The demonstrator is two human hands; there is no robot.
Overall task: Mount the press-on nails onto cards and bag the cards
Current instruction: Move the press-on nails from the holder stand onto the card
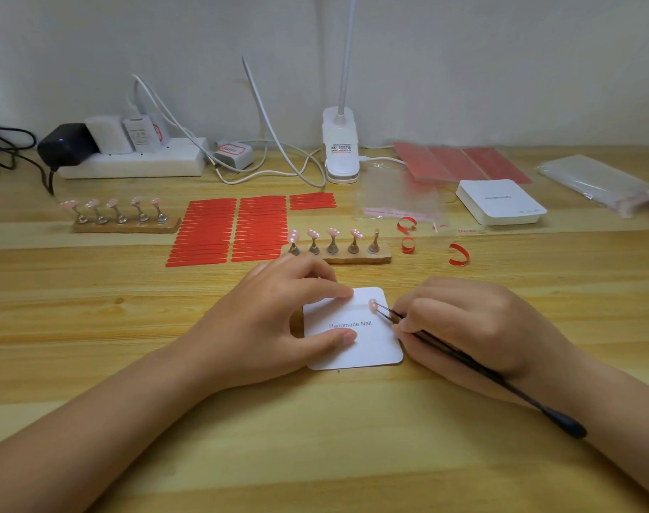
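item: pink nail (372, 304) at upper right of white card (367, 346), pinched in tweezers (463, 359) gripped by right hand (474, 327); left hand (278, 320) presses card flat, fingers straight; risk: crooked set if card slides or tweezers slip

Bare forearms, hands (278, 320) (no sleeves/rings)

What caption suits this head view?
Left hand steadies a card while right hand tweezers place a pink nail.
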